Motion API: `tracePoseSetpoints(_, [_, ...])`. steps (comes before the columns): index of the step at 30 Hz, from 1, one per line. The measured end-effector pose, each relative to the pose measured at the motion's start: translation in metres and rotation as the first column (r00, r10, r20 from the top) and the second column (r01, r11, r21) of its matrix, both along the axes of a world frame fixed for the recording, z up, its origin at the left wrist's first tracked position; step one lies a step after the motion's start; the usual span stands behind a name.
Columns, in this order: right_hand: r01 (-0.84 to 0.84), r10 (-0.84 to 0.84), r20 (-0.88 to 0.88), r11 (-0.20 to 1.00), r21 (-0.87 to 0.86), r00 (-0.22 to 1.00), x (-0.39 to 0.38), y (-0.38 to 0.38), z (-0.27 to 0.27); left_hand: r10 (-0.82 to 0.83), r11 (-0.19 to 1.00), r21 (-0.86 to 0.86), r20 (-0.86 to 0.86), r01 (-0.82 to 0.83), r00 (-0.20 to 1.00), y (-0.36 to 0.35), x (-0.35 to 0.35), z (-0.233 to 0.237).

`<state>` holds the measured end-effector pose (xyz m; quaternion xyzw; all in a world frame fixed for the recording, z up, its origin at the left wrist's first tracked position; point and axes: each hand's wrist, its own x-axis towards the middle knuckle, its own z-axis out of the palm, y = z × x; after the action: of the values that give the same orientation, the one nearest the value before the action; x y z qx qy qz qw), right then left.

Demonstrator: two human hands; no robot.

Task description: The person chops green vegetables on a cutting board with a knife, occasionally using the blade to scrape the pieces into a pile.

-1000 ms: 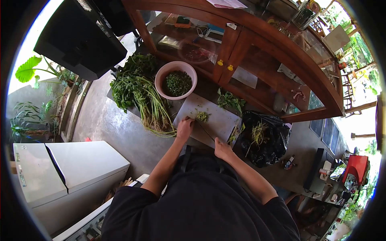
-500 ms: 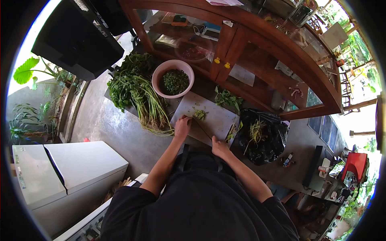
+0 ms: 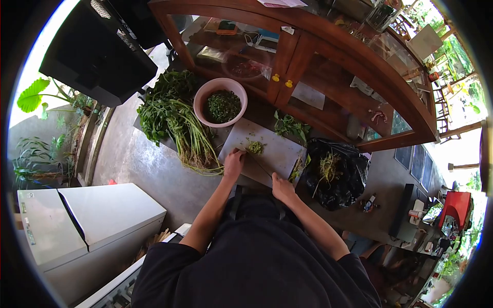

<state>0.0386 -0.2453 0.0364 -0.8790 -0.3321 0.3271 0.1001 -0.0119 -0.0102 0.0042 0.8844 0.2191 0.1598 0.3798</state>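
Cabinet (image 3: 296,56) at back. Heap of greens (image 3: 177,115) left of board (image 3: 280,155); bowl (image 3: 222,124) just beyond. Right hand (image 3: 283,188) grips knife (image 3: 265,168), blade over board. Left hand (image 3: 234,163) curled; from my end I can't tell whether holding anything. Chopped bits (image 3: 255,148) near left fingers.

You're in a plain black top (image 3: 251,262). Left sleeve (image 3: 167,264) and right sleeve (image 3: 361,274): short, loose, hems near your elbows. Left hand (image 3: 234,162) and right hand (image 3: 282,186) bare. Dark strap (image 3: 236,203) around your waist area; details unclear.
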Motion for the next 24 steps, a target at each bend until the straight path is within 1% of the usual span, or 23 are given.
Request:
tracePoseSetpoints(3, [-0.019,0.020,0.047,1.000,-0.023,0.999,0.003,-0.005,0.008,-0.017,1.000,-0.022,0.006,0.017,1.000,0.001,0.001,0.000])
tracePoseSetpoints(6, [-0.010,0.011,0.096,1.000,-0.010,0.995,-0.001,-0.010,0.006,-0.015,1.000,-0.026,-0.004,0.015,1.000,0.003,0.000,-0.003])
tracePoseSetpoints(8, [0.003,-0.007,0.136,1.000,0.026,0.991,-0.002,-0.010,0.009,-0.012,0.997,-0.074,0.000,0.012,1.000,0.004,0.000,-0.006])
tracePoseSetpoints(9, [0.005,-0.009,0.136,1.000,0.026,0.991,-0.003,-0.008,0.014,-0.014,0.997,-0.075,0.000,0.014,1.000,0.004,0.000,-0.006])
tracePoseSetpoints(11, [0.013,-0.017,0.111,0.999,0.037,0.994,-0.004,-0.004,0.024,-0.035,0.999,-0.016,-0.012,0.035,0.999,0.005,0.000,-0.008])
tracePoseSetpoints(15, [-0.001,-0.002,0.079,0.999,0.034,0.997,-0.006,0.001,0.031,-0.051,0.999,-0.017,0.030,0.052,0.998,0.007,0.001,-0.009])
tracePoseSetpoints(17, [-0.009,-0.001,0.117,0.996,0.087,0.993,-0.007,0.001,0.034,-0.064,0.998,-0.026,0.048,0.066,0.997,0.009,0.000,-0.015])
tracePoseSetpoints(21, [-0.030,0.024,0.125,0.998,0.050,0.992,-0.008,-0.001,0.039,-0.059,0.998,-0.008,0.029,0.059,0.998,0.009,0.000,-0.009])
tracePoseSetpoints(24, [-0.025,0.011,0.146,0.995,0.095,0.989,-0.008,-0.003,0.036,-0.034,0.999,-0.023,-0.020,0.034,0.999,0.009,0.001,-0.009])
